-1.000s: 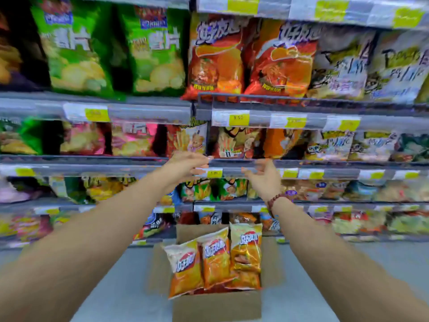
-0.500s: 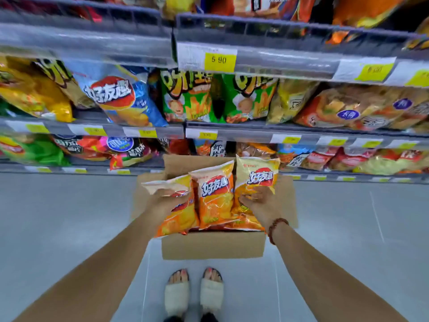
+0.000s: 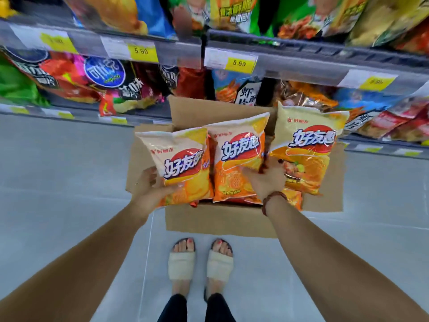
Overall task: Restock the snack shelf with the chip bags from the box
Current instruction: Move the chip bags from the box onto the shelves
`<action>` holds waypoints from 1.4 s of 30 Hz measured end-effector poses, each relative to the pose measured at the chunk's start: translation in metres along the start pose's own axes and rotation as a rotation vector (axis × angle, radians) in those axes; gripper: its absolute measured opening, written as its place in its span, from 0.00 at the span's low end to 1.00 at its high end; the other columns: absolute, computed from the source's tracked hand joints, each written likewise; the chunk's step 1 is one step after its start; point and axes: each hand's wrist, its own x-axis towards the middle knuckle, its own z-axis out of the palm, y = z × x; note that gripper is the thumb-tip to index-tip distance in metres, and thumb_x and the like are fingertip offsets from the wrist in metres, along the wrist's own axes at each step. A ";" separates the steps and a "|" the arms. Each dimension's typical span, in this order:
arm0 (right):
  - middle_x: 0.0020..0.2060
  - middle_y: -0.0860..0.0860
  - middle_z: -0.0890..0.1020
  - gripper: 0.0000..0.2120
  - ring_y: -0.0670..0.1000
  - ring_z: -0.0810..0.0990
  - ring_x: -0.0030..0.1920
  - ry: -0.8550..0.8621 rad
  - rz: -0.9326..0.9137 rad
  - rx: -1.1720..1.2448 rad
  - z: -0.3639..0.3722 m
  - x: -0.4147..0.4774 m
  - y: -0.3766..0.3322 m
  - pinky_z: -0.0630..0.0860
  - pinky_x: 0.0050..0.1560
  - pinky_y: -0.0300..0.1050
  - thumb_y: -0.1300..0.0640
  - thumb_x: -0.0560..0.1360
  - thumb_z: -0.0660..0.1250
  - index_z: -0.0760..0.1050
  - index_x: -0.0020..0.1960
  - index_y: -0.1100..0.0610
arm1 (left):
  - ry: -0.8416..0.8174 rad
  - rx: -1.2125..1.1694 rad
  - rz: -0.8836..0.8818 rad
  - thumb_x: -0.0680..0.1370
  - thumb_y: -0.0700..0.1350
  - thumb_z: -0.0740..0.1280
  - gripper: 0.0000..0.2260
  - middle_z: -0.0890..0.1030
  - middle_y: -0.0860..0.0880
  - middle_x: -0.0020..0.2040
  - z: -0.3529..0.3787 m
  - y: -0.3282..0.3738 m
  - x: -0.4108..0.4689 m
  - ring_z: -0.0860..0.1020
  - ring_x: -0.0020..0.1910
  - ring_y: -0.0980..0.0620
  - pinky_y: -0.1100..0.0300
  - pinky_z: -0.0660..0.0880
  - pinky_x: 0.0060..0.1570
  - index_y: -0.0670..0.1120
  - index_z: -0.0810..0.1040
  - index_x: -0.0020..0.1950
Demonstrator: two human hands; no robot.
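**Checker:** Largest items first.

**Clerk:** Item 1, grey floor (image 3: 58,182). Item 2, snack shelf (image 3: 301,63), grey rails across the top of the view, tiers filled with mixed snack packets. Item 3, cardboard box (image 3: 220,221), flaps open, standing on the floor against the foot of the shelf.

**Checker:** Contents?

**Clerk:** Three matching orange-and-cream bags on top, fronts up. Left chip bag (image 3: 183,163), over the box's left side. Middle chip bag (image 3: 236,163), at the centre, touching the left one. Right chip bag (image 3: 306,154), tilted, over the right flap. More orange and red packets lie underneath, mostly covered.

**Checker:** None on the shelf?

**Clerk:** None of these three; all are at the box.

**Checker:** State of each grip?

**Clerk:** Left grip (image 3: 151,189): closed on the lower left corner of the left chip bag, thumb across the front, fingers behind its edge. Right grip (image 3: 267,180): back of the hand up, holding the right chip bag at its lower left corner, thumb lying over the middle chip bag; fingertips hidden.

**Checker:** Small items?

**Clerk:** Pair of cream slippers (image 3: 182,263) on the person's feet, just in front of the box. Beaded bracelet (image 3: 270,199), reddish brown, on the right wrist. Yellow price tag (image 3: 239,63) on the shelf rail, reading 5.90.
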 end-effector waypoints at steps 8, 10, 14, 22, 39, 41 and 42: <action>0.64 0.53 0.75 0.48 0.56 0.74 0.65 -0.110 0.092 0.076 0.023 0.017 -0.008 0.73 0.64 0.54 0.48 0.57 0.82 0.60 0.68 0.58 | -0.079 -0.151 0.029 0.64 0.37 0.80 0.33 0.80 0.52 0.55 0.019 -0.007 0.013 0.79 0.50 0.60 0.66 0.78 0.40 0.45 0.68 0.64; 0.63 0.54 0.75 0.46 0.56 0.75 0.64 -0.115 0.129 0.063 0.026 0.020 -0.012 0.74 0.63 0.54 0.48 0.56 0.83 0.60 0.65 0.58 | -0.080 -0.167 -0.004 0.61 0.41 0.82 0.37 0.79 0.51 0.58 0.021 -0.010 0.018 0.79 0.56 0.54 0.55 0.80 0.48 0.46 0.67 0.66; 0.64 0.53 0.76 0.49 0.57 0.73 0.66 -0.109 0.048 -0.175 0.027 0.023 -0.019 0.72 0.64 0.59 0.36 0.51 0.79 0.67 0.65 0.54 | -0.055 -0.155 0.008 0.62 0.41 0.81 0.36 0.79 0.52 0.56 0.022 -0.010 0.021 0.78 0.54 0.55 0.58 0.78 0.44 0.47 0.67 0.64; 0.59 0.52 0.80 0.38 0.53 0.79 0.60 -0.166 -0.001 0.014 0.023 0.018 -0.021 0.74 0.56 0.46 0.51 0.59 0.82 0.68 0.63 0.55 | -0.121 -0.166 0.079 0.61 0.42 0.81 0.37 0.82 0.54 0.56 0.010 -0.004 0.018 0.81 0.54 0.54 0.62 0.80 0.42 0.52 0.71 0.67; 0.50 0.44 0.81 0.32 0.40 0.78 0.49 -0.175 -0.274 0.288 -0.100 -0.090 -0.113 0.73 0.48 0.33 0.54 0.59 0.82 0.73 0.60 0.51 | -0.227 -0.283 0.245 0.47 0.57 0.83 0.44 0.86 0.53 0.52 -0.078 0.105 -0.102 0.85 0.49 0.51 0.52 0.81 0.48 0.55 0.77 0.62; 0.51 0.45 0.82 0.31 0.44 0.80 0.51 -0.146 -0.334 0.323 -0.124 -0.112 -0.132 0.75 0.53 0.40 0.54 0.59 0.82 0.73 0.58 0.49 | -0.213 -0.298 0.282 0.43 0.59 0.83 0.49 0.85 0.52 0.52 -0.092 0.128 -0.124 0.84 0.49 0.50 0.53 0.80 0.47 0.55 0.75 0.64; 0.51 0.46 0.83 0.31 0.45 0.81 0.52 -0.127 -0.360 0.336 -0.136 -0.122 -0.142 0.76 0.55 0.44 0.54 0.58 0.83 0.74 0.57 0.49 | -0.197 -0.306 0.313 0.43 0.59 0.83 0.49 0.86 0.53 0.51 -0.098 0.142 -0.137 0.85 0.48 0.51 0.53 0.80 0.46 0.55 0.76 0.63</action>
